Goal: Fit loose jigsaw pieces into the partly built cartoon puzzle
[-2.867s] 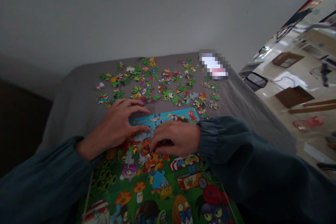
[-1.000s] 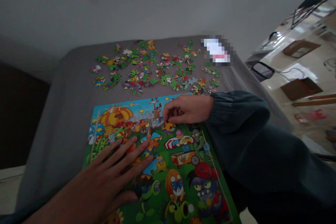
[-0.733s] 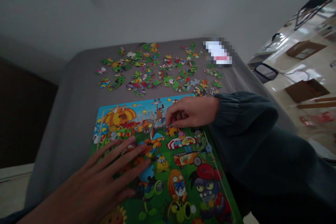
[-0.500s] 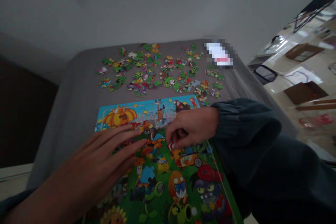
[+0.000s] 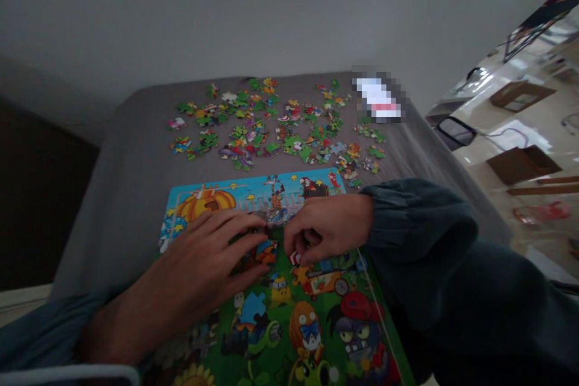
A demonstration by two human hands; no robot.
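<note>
A colourful cartoon jigsaw board [image 5: 398, 338] lies before me, with a blue sky strip at its top and green below. My right hand [image 5: 328, 226] is closed in a pinch low over its middle right. Between its fingertips shows a small red-and-white puzzle piece [image 5: 295, 258], mostly covered by the fingers. On the board's left side rests my left hand [image 5: 208, 259], its fingers bent but apart. Its thumb and forefinger lie either side of an orange-and-blue patch [image 5: 268, 248]; whether they grip it is unclear. A loose blue piece [image 5: 254, 307] sits lower on the board.
Many loose puzzle pieces [image 5: 246, 132] are spread across the grey cloth-covered table [image 5: 131, 151] beyond the board. A blurred-out phone-like object [image 5: 377, 96] lies at the far right corner. Cardboard boxes [image 5: 522, 96] stand on the floor to the right.
My left hand has moved right and slightly up, its fingers bending around the orange-and-blue patch. My right hand has hardly moved and keeps its pinch on the red-and-white piece.
</note>
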